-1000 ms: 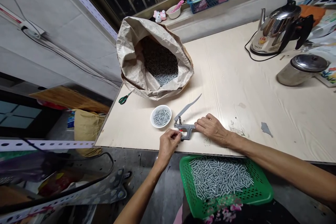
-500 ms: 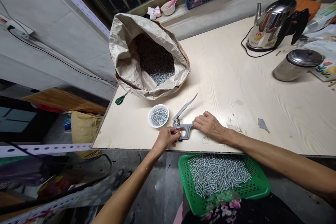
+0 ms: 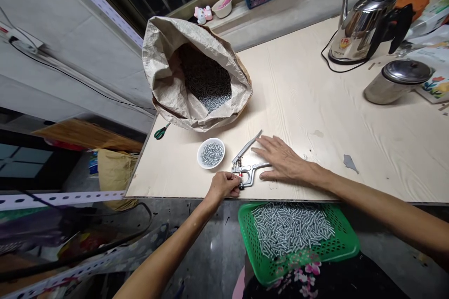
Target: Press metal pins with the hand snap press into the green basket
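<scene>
At the left corner of the pale wood-grain tabletop (image 3: 315, 103) lie green-handled scissors (image 3: 162, 131), just beside a crumpled brown paper sack (image 3: 164, 70). The sack stands open and is part filled with small silvery metal pieces, too small to tell apart. In front of the sack sits a small round white bowl (image 3: 211, 153) with a heap of the same pieces.

Near the table's front edge, the left hand (image 3: 222, 185) has its fingertips pinched together at the red-tipped head of the grey metal hand press (image 3: 247, 173). Whatever sits between the fingertips is hidden. The press lies on the board between the two hands, its upper lever raised and angled toward the sack.

The right hand (image 3: 280, 161) is spread flat and grips nothing, fingers reaching the lever and thumb along the lower handle.

Judging by that pinch, a small piece is being seated in the head. To do this well:
- The piece should sit square in the red die, not tilted.
- The right palm should hold the lower handle flat on the board so the head cannot twist.
- The left fingertips should be clear of the jaws before any squeeze.

Below the table edge, a green perforated plastic basket (image 3: 246, 229) rests on the person's lap, holding a layer of silvery pieces. Far right, well apart from the hands, stand a shiny steel electric kettle (image 3: 358, 28) and a squat steel lidded pot (image 3: 396, 81).
</scene>
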Motion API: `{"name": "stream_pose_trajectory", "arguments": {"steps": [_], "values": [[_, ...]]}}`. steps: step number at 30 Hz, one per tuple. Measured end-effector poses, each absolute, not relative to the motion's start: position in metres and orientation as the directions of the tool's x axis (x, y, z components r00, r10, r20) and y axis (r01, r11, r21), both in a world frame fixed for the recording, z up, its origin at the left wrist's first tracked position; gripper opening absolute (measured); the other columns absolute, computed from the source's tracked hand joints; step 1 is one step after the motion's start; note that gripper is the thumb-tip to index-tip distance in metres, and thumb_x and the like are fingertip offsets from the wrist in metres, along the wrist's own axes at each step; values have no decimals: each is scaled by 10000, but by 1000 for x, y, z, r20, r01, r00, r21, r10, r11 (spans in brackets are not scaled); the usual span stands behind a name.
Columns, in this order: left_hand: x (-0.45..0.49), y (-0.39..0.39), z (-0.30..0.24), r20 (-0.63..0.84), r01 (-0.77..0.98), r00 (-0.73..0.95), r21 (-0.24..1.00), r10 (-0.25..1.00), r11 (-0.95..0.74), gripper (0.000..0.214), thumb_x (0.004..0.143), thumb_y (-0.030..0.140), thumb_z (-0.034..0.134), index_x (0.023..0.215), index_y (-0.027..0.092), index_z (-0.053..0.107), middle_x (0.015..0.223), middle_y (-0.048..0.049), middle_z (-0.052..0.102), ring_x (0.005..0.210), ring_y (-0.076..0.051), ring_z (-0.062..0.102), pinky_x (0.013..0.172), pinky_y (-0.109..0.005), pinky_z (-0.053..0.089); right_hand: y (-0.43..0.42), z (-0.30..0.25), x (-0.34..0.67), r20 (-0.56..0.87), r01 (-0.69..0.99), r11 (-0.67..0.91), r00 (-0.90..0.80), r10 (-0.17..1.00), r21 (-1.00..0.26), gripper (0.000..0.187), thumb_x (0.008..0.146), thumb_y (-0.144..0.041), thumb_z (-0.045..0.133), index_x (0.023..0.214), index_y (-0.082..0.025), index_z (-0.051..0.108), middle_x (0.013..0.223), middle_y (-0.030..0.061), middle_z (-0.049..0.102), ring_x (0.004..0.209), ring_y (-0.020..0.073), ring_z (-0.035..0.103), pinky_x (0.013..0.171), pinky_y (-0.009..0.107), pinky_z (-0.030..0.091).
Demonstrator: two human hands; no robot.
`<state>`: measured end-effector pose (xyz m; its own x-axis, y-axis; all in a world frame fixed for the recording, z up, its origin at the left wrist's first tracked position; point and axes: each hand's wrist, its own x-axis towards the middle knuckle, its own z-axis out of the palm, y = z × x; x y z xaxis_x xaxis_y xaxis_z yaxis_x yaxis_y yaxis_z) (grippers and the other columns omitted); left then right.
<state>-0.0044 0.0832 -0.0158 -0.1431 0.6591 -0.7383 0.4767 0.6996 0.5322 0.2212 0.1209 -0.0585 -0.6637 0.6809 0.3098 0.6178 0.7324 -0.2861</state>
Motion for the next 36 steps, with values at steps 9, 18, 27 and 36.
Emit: {"name": "stream_pose_trajectory", "arguments": {"steps": [9, 18, 27, 36], "values": [[-5, 83, -17, -755, 436, -147, 531, 639, 727, 143, 725, 215, 689, 678, 99, 621, 444, 16, 580, 418, -103, 559, 508, -237, 530, 171, -52, 229, 15, 602, 758, -781, 625, -252, 1121, 542, -712, 722, 1401, -98, 347, 1423, 229, 341, 1328, 435, 209, 1030, 633, 230], [1, 83, -10, -752, 448, -181, 511, 634, 733, 142, 768, 172, 640, 647, 108, 602, 433, 24, 566, 406, -94, 544, 505, -226, 516, 178, -47, 222, -12, 591, 764, -793, 609, -260, 1021, 521, -659, 756, 1333, -137, 421, 1285, 170, 477, 1181, 374, 391, 992, 580, 270], [4, 72, -3, -550, 826, -150, 388, 822, 410, 216, 865, 247, 532, 689, 135, 590, 634, -35, 616, 608, -156, 618, 604, -274, 510, 160, -34, 219, -19, 635, 743, -763, 646, -211, 588, 624, -506, 796, 1044, -158, 576, 1043, 100, 568, 922, 261, 466, 759, 371, 374], [37, 103, -22, -31, 826, 539, 216, 842, -521, 565, 819, 280, 642, 1311, 170, 388, 1294, -145, 492, 1185, -285, 443, 955, -460, 432, 148, -39, 217, 19, 652, 709, -732, 681, -269, 525, 616, -401, 835, 1004, -146, 589, 932, 96, 556, 868, 242, 471, 668, 324, 394]]}}
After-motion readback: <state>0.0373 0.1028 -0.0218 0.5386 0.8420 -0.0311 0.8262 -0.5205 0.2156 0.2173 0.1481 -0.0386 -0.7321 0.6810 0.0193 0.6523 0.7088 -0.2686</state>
